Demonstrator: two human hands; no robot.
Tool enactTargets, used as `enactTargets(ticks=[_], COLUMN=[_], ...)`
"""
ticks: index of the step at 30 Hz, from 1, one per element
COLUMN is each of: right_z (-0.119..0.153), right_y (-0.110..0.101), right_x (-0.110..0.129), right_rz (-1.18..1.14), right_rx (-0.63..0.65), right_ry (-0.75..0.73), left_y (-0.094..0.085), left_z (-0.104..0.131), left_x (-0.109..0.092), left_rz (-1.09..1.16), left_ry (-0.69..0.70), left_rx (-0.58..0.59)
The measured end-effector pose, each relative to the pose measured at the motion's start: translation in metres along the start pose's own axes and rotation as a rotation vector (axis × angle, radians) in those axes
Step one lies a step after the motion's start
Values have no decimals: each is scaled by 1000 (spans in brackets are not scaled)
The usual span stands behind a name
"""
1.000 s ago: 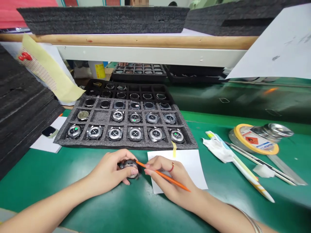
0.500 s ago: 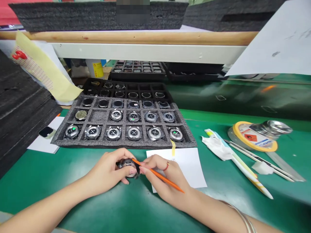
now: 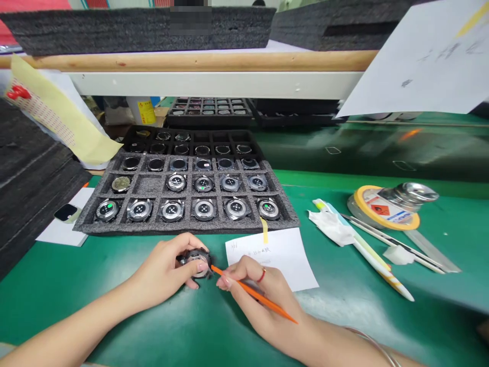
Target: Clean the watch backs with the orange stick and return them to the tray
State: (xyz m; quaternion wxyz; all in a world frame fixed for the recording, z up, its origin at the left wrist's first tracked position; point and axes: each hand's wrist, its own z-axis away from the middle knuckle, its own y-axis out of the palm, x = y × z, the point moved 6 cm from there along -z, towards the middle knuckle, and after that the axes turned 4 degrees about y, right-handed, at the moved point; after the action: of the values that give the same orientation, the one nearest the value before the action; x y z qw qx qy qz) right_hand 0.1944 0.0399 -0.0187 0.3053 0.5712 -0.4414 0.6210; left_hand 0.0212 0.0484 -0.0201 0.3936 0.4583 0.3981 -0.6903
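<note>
My left hand (image 3: pixel 173 267) is closed around a round black watch case (image 3: pixel 198 255), its silver back turned up and partly under my thumb. A scrap of clear film seems to hang at the case's right edge. In my right hand (image 3: pixel 255 285) I pinch a thin orange pry stick (image 3: pixel 263 300) like a pen. The stick's tip is close beside the right edge of the case; whether it touches I cannot tell. Just beyond my hands lies a grey foam tray (image 3: pixel 183 226) with watch cases in its compartments.
A white paper (image 3: pixel 305 267) with handwriting lies beside my right hand. Farther right are a toothbrush-like white stick (image 3: pixel 385 272), tweezers (image 3: pixel 397 242), and a metal-topped dispenser (image 3: pixel 410 196) with a yellow-rimmed label. A shelf (image 3: pixel 214 84) spans the back. Foam trays stack at left.
My right hand and the orange pry stick have drawn slightly away from the top of the watch case, down to its right side. The whole view has shifted a little.
</note>
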Motion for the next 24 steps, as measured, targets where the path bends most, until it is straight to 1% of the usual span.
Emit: enactTargets(ticks=[5,8,18,24], right_z=[-1,1,0,-3], right_y=[0,2,6,10], right_x=[-5,-8,1,1], right_rz=[-57,-22,62,59], right_rx=[5,22,82,98], right_ry=[89,120,144,149], left_y=[-2,-1,0,0], left_z=[2,1,0,-1], left_x=[-1,-1,-1,-3], left_rz=[13,15,16,6], left_ry=[3,2,6,-7], left_rx=[-17,-13,-7,-6])
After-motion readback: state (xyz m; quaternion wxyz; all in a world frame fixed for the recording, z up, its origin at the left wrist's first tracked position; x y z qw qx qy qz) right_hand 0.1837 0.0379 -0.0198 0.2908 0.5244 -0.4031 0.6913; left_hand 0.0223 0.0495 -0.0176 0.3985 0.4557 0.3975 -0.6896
